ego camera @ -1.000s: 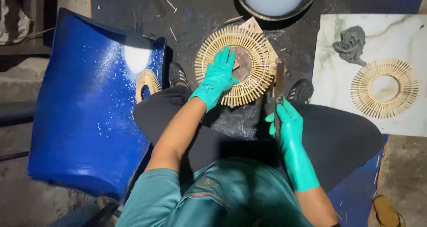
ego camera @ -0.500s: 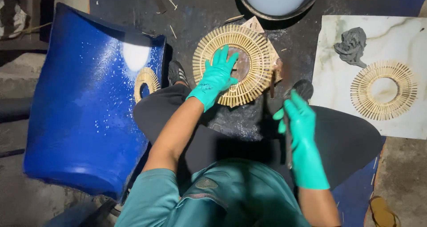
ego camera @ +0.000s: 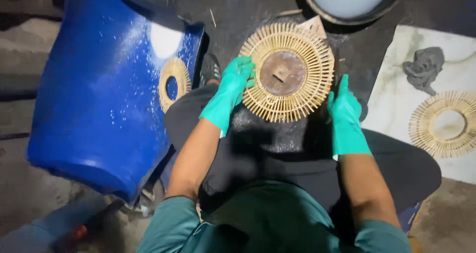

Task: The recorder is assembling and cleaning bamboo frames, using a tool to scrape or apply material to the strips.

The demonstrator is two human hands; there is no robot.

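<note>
Your left hand (ego camera: 232, 89), in a teal rubber glove, rests with curled fingers on the left rim of the round sunburst ring of pale bamboo sticks (ego camera: 287, 72); your right hand (ego camera: 345, 115), gloved the same, lies flat with fingers straight against the ring's lower right rim. Neither hand is closed around it: both press at the edge from opposite sides. The ring lies flat over your knees, on dark trousers (ego camera: 267, 149), and a rusty brown round disc (ego camera: 283, 73) fills its centre. Just beyond the ring's far edge sits a dark round basin holding a pale liquid (ego camera: 349, 0), and a light tan scrap of card (ego camera: 313, 27) shows at the ring's upper right rim. Left of the ring stands a large blue plastic drum lying on its side (ego camera: 94, 99), speckled white, with a smaller bamboo-stick ring (ego camera: 173, 83) resting against its face. Right of the ring lies a white marbled slab (ego camera: 421, 59) carrying a crumpled grey rag (ego camera: 424, 67) and a second finished bamboo-stick ring (ego camera: 445, 125), well apart from your right hand. A dark shoe (ego camera: 210, 69) shows just beside your left hand.
</note>
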